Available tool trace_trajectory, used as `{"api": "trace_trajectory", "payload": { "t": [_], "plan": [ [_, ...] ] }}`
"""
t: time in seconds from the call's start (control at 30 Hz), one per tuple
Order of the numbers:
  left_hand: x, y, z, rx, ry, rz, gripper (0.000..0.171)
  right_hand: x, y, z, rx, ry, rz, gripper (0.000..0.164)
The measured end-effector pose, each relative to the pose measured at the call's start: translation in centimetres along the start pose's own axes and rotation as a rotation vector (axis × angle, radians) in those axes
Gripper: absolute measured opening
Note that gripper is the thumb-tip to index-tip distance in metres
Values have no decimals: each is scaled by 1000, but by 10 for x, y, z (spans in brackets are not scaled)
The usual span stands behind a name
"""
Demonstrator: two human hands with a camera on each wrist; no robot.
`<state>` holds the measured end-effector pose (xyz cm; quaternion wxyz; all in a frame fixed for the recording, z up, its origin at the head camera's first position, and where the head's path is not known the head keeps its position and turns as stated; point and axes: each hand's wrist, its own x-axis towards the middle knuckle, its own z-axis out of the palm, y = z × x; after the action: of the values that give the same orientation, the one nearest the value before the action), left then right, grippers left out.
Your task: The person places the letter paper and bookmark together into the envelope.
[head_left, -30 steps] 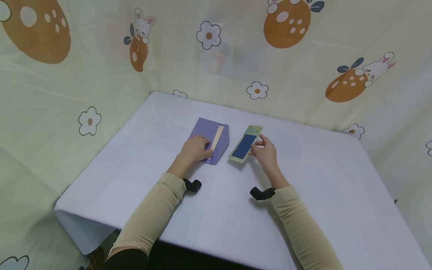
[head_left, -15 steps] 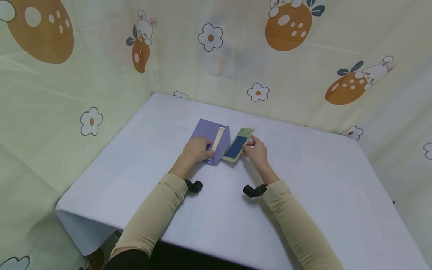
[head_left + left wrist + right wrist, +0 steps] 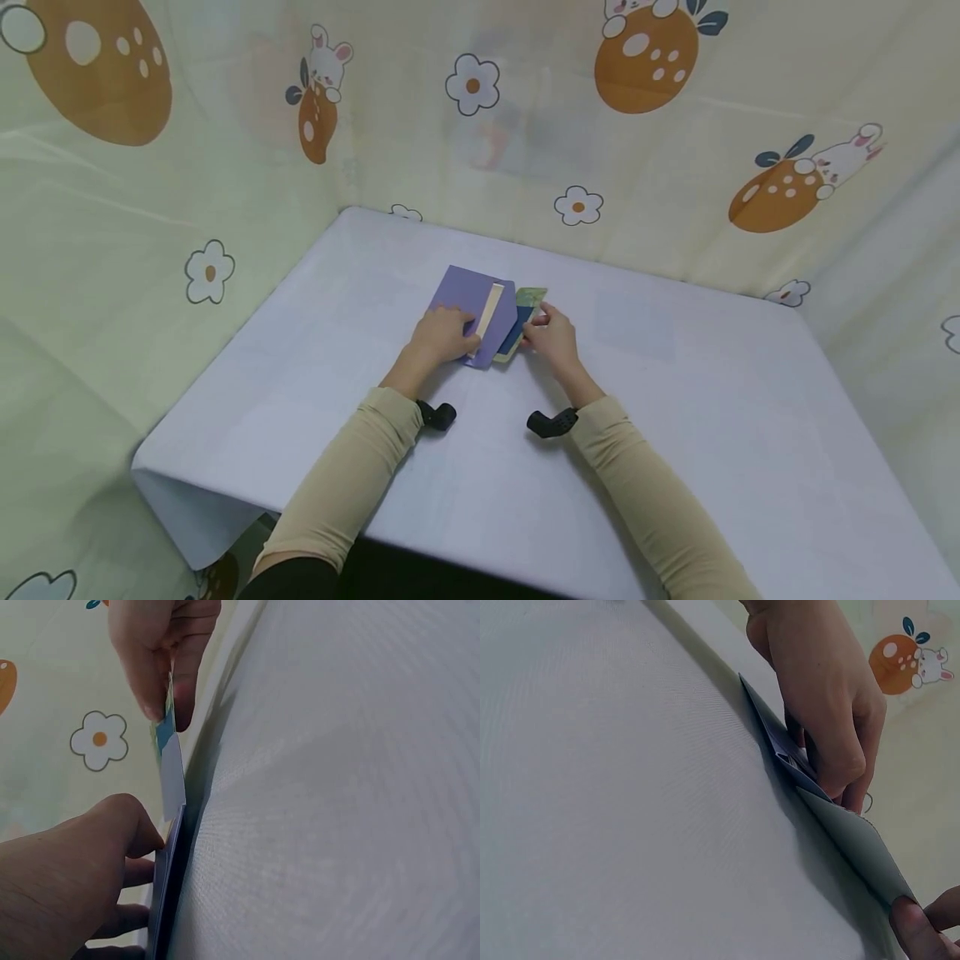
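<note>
A purple envelope (image 3: 468,286) with a cream strip (image 3: 490,307) along it lies on the table. My left hand (image 3: 441,335) rests on its near left part, thumb by the strip; in the left wrist view, thumb and fingers all touch the upper face. My right hand (image 3: 553,340) pinches the right edge of a flat green-edged card (image 3: 532,295) with a dark blue panel. The card's left side is hidden behind the envelope's pointed right flap. Seen from the right wrist, the card's pale back (image 3: 859,844) tilts up off the cloth and meets the envelope's edge (image 3: 761,712).
A white cloth covers the table (image 3: 712,400), its front edge close to the person. A cream curtain (image 3: 247,192) printed with flowers and rabbits hangs behind and at both sides. Black cameras sit at the left wrist (image 3: 437,415) and right wrist (image 3: 551,423).
My right hand has carried the card left, from apart from the envelope to partly behind its right flap. The left hand and envelope have stayed in place.
</note>
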<state>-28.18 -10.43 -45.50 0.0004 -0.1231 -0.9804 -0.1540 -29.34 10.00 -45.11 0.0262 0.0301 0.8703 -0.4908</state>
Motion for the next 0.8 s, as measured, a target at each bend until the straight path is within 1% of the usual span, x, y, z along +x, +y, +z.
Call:
{"api": "trace_trajectory", "payload": {
  "t": [0.13, 0.23, 0.33, 0.47, 0.57, 0.67, 0.73, 0.8],
  "plan": [
    [0, -1, 0, -1, 6, -12, 54, 0, -4, 4, -1, -8, 5, 67],
    [0, -1, 0, -13, 1, -12, 54, 0, -6, 2, 10, 5, 8, 66],
    [1, -1, 1, -18, -5, -6, 55, 1, -8, -7, 72, 49, 12, 64],
    [1, -1, 3, -17, 2, -18, 54, 3, -11, -27, 212, 105, 19, 63],
    [1, -1, 3, -16, 6, -22, 53, 4, -13, -41, 283, 149, 32, 62],
    [1, -1, 2, -19, 4, -12, 54, 3, -14, -50, 327, 192, 49, 61],
    [1, 0, 2, -16, -1, -17, 54, 3, -13, -50, 328, 189, 54, 61],
    [1, 0, 3, -11, -1, -26, 54, 2, -11, -46, 300, 161, 49, 62]
  ]
}}
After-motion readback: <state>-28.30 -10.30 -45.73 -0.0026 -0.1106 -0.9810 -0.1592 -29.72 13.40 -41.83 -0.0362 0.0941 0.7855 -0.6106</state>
